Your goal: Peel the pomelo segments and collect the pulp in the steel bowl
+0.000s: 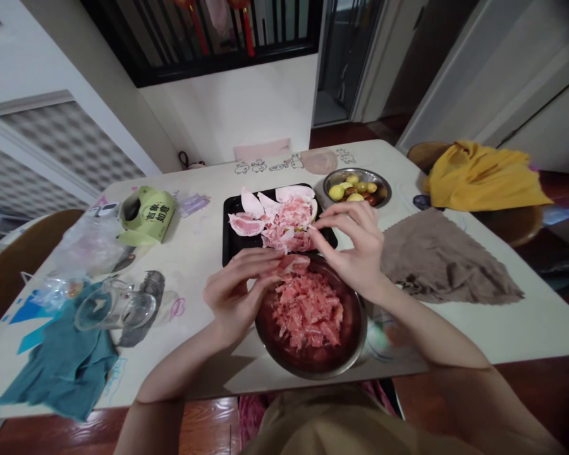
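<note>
My left hand (239, 287) is closed on a pink pomelo segment (294, 262) over the far rim of a metal bowl (358, 341). Inside the bowl lies a heap of pink pomelo flesh pieces (308, 309). My right hand (353, 243) is raised above the tray's near right corner, thumb and forefinger pinched on a small pale scrap that looks like membrane (312, 229). Beyond the bowl, a black tray (232, 249) carries pale rind pieces (252, 203) and a pile of torn pink membrane (289, 221).
A steel bowl of small fruits (384, 189) stands behind my right hand. To the right lies a grey-brown cloth (450, 259). On the left are a glass pitcher (116, 306), a teal cloth (71, 360), a green container (152, 218) and clear plastic bags (88, 243).
</note>
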Demonstrator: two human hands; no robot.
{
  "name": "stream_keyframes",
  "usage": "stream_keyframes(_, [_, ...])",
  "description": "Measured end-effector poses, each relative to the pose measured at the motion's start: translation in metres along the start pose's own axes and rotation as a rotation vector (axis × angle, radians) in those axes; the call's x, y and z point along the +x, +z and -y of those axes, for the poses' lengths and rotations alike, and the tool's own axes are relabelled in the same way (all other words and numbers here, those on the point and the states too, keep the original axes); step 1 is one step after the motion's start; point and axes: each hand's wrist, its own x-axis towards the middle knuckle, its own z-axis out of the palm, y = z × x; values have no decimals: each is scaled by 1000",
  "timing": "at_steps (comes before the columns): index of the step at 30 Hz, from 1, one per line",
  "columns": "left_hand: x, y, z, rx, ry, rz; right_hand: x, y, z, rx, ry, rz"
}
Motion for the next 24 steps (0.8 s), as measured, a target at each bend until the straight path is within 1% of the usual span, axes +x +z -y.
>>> stream_keyframes(3, [-1,4,2,-63,-239,-35,-2,15,-26,-36,61,99])
stream_keyframes(6, [-3,5,8,-117,-415,-50,-7,29,-49,-116,97,173])
stream_keyframes(9, [-5,5,15,-162,-517,-62,-12,41,-66,-177,111,211])
stream_keyframes(12, [-4,5,20,-210,-558,-72,-14,46,-73,-132,130,268])
stream_keyframes(15, [-2,6,21,-266,-578,-67,-8,40,-63,27,148,297])
stream_keyframes(17, [-1,7,21,-295,-588,-69,-4,31,-47,199,140,283])
stream_keyframes(19, [-1,7,21,-306,-592,-76,0,19,-27,326,84,279])
stream_keyframes(22, [-2,8,21,-316,-599,-63,0,7,-1,337,-44,300])
stream_keyframes(24, [-2,9,20,-330,-598,-56,-3,3,9,277,-84,265])
